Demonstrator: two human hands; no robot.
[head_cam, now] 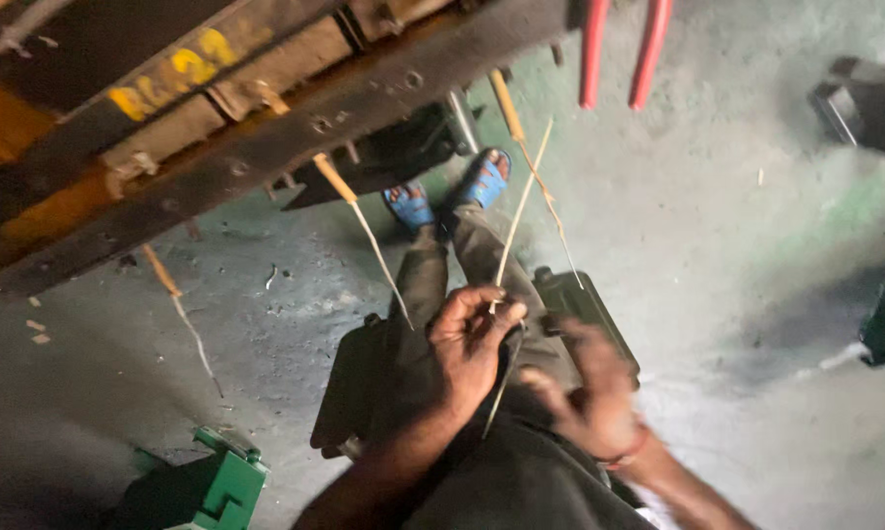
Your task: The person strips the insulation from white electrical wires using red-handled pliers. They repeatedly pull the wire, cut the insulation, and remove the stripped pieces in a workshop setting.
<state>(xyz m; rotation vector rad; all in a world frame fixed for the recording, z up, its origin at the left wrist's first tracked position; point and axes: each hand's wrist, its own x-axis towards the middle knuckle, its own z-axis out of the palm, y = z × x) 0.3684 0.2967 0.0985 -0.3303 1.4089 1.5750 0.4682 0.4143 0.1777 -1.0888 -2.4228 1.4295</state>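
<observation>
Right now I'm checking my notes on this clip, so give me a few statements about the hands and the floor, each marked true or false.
1. The left hand pinches a thin pale stick. True.
2. The right hand grips a hammer. False: it is blurred and open, with no tool seen in it.
3. The person wears blue sandals. True.
4. A green box lies on the floor at lower left. True.
5. Two blue bars hang at the top. False: the bars are red.
</observation>
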